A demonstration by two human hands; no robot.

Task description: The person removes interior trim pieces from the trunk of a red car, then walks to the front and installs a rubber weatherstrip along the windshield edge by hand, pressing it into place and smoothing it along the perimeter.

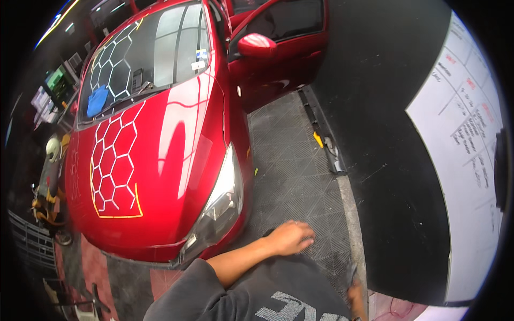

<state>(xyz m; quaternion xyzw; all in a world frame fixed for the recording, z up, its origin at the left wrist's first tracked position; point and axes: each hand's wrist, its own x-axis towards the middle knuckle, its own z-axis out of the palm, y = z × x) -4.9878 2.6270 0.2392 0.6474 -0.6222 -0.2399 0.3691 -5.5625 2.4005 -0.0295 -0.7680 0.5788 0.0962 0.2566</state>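
Observation:
In front of my body, my left hand [292,237] reaches across beside the front corner of a red car [176,214]. Its fingers are loosely bent and slightly apart, with nothing visible in them, and it touches neither the car nor the headlight [217,206]. Low on the right, my right hand [355,295] is blurred and partly cut off by my body. A small dark shape [352,274] shows at its fingers, too smeared to name. White hexagon-pattern lines [114,155] with yellow edging run along the bonnet and windscreen.
The car's front door [284,59] stands open toward a black wall [396,160] with a white written board [471,134]. A yellow item [318,139] lies on a dark ledge at the wall's foot. A blue cloth [97,100] rests on the windscreen's base. A scooter [48,182] stands left.

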